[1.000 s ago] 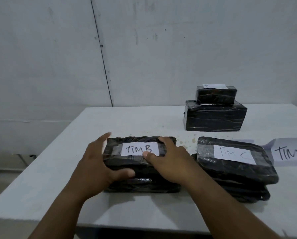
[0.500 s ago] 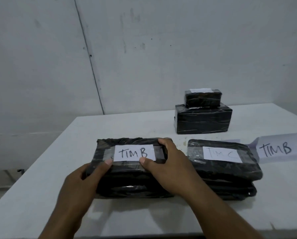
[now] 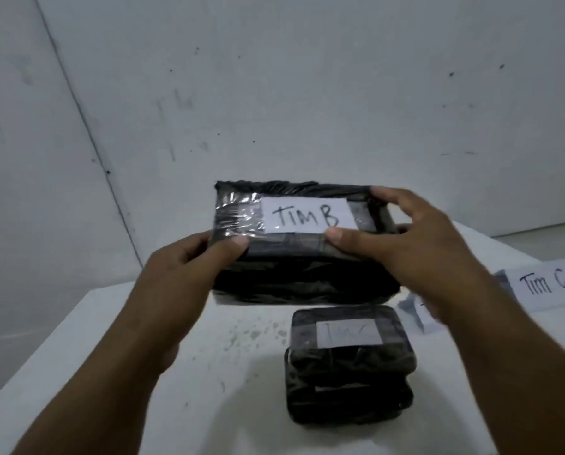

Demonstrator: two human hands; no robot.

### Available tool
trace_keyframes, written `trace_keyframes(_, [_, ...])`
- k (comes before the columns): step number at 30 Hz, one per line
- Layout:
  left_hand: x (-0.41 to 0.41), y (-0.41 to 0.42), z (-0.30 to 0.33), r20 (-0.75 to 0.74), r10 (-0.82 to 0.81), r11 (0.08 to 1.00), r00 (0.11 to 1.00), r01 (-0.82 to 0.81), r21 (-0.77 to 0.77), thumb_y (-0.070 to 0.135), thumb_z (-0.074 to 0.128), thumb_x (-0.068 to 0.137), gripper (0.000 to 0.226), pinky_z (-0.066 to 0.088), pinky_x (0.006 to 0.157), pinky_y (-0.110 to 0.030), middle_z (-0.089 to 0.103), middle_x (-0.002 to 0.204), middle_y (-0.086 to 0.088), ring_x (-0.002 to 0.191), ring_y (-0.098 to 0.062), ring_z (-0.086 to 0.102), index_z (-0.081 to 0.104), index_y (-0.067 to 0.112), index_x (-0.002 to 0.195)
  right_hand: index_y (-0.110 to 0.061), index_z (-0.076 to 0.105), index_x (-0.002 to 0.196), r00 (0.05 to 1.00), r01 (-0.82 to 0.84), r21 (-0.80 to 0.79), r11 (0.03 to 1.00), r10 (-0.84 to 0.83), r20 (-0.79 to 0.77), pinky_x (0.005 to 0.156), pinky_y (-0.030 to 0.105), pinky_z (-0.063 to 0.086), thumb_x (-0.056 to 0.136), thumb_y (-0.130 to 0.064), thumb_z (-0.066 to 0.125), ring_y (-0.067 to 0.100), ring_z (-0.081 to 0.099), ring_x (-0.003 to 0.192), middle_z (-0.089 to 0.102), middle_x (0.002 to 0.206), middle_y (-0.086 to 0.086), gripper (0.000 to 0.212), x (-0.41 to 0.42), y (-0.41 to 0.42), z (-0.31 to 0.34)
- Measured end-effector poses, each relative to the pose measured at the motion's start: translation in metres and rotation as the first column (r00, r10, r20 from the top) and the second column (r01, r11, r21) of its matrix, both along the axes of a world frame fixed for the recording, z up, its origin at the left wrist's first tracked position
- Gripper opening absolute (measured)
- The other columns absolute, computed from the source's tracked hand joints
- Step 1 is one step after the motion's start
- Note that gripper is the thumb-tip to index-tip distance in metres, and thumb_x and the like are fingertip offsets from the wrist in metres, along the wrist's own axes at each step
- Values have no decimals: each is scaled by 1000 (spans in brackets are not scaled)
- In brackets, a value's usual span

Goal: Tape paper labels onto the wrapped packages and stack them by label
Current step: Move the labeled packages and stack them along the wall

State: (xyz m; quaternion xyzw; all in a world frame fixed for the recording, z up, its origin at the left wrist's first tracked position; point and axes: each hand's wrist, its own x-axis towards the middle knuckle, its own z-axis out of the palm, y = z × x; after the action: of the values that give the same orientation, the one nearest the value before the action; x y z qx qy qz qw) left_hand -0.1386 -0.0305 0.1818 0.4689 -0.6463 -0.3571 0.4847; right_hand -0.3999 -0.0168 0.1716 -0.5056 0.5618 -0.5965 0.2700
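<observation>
Head view: the black plastic-wrapped package with the white "TIM B" paper label is up off the white worktop, long axis running left to right. Left hand grips its near-left corner, thumb on top; right hand clamps the right end, fingers curled over the far edge. Both hands share it evenly. Below sits the stack of black wrapped packages with a faint label, probably not its pile.

Left hand: bare, no ring, short nails
Right hand: bare, no ring
Forearms: bare, no sleeves, no watch
</observation>
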Motion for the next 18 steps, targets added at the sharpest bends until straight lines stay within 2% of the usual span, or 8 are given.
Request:
trace_keyframes(4, [-77, -38, 16, 38, -133, 990, 990, 131, 45, 49, 72, 84, 29, 53, 90, -38, 79, 100, 12, 90, -2, 74, 79, 30, 105, -49, 65, 122, 992, 126, 3, 992, -126, 31, 87, 46, 61, 20, -71, 95, 23, 71, 104, 63, 132, -5, 109, -75, -14, 17])
trace_keyframes(6, [-116, -60, 17, 35, -172, 982, 985, 169, 80, 47, 74, 85, 26, 55, 85, -36, 80, 98, 11, 88, -4, 75, 79, 29, 103, -44, 68, 121, 987, 152, 35, 988, -153, 48, 81, 46, 63, 21, -65, 97, 23, 71, 101, 64, 129, -3, 106, -112, -24, 21])
trace_keyframes(9, [-172, -94, 8, 21, -208, 965, 978, 201, 170, 54, 78, 76, 39, 57, 92, -41, 80, 101, 6, 99, -19, 75, 79, 26, 104, -40, 65, 124, 986, 159, 125, 979, -165, 33, 68, 40, 62, 28, -54, 100, 23, 72, 95, 68, 120, -1, 103, -166, -44, 23])
trace_keyframes(12, [-220, -126, -11, 0, -232, 937, 973, 223, 267, 61, 80, 68, 52, 55, 99, -44, 79, 106, 5, 105, -21, 72, 79, 24, 104, -34, 63, 125, 987, 149, 218, 964, -157, 18, 54, 33, 60, 30, -46, 100, 23, 72, 92, 69, 114, -1, 103, -212, -70, 20])
trace_keyframes(14, [-248, -146, -26, -15, -242, 915, 970, 233, 328, 61, 80, 69, 56, 55, 99, -42, 77, 112, 3, 107, -20, 70, 77, 21, 108, -33, 63, 125, 988, 151, 272, 950, -154, -13, 59, 37, 60, 31, -44, 100, 26, 69, 97, 67, 117, 2, 101, -238, -91, 13])
trace_keyframes(18, [-286, -179, -56, -61, -261, 857, 963, 260, 446, 53, 81, 79, 53, 56, 98, -40, 73, 120, -1, 109, -19, 67, 72, 17, 116, -33, 63, 126, 986, 159, 361, 919, -130, -104, 86, 53, 59, 46, -40, 102, 32, 64, 108, 61, 129, 6, 89, -279, -133, -7])
